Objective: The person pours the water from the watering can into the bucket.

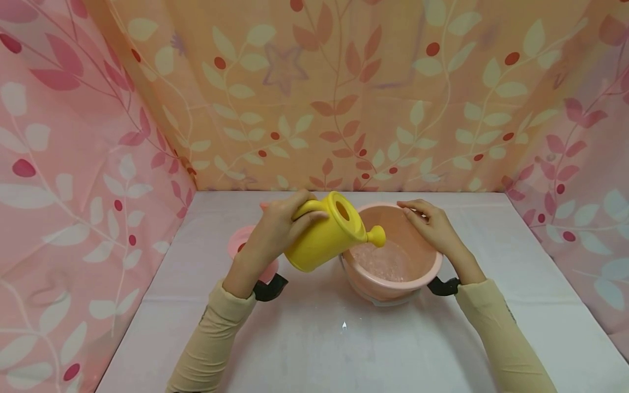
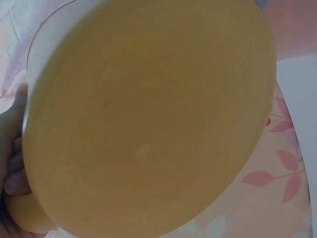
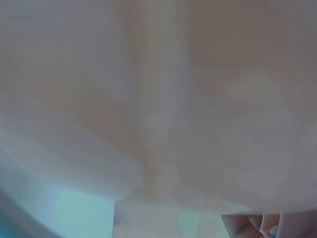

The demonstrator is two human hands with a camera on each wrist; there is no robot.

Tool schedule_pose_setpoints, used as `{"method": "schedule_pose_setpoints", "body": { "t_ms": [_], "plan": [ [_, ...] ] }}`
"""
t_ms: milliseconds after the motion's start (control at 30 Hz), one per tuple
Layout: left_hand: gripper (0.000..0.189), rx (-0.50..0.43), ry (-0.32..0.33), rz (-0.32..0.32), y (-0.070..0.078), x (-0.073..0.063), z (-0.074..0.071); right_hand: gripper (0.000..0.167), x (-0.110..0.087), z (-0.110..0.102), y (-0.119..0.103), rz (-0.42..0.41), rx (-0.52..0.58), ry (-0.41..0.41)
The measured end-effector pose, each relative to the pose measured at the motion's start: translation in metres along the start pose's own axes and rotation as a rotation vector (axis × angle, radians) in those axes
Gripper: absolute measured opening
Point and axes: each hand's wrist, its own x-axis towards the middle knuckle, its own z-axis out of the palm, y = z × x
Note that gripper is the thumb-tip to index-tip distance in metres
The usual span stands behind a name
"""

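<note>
Watering can [image 1: 319,242] clasped by left grip [image 1: 285,221] tilts above water [image 1: 385,262] in basin [image 1: 393,285] held by right grip [image 1: 433,225].

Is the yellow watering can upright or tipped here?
Tipped. In the head view, the left hand grips the yellow watering can by its handle; it leans, with the spout over the pink basin.

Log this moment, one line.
left hand: grips tilted yellow plastic watering can, spout over round pink plastic basin | right hand: holds basin rim | basin: clear liquid inside
</note>
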Motion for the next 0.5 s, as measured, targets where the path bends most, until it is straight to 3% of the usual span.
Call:
{"method": "schedule_pose_setpoints", "body": {
  "t_ms": [500],
  "plan": [
    [0.024, 0.015, -0.017, -0.008, 0.0038, 0.0020, -0.0016, 0.030, 0.0005, 0.0002, 0.0005, 0.005, 0.006, -0.002]
  ]
}}
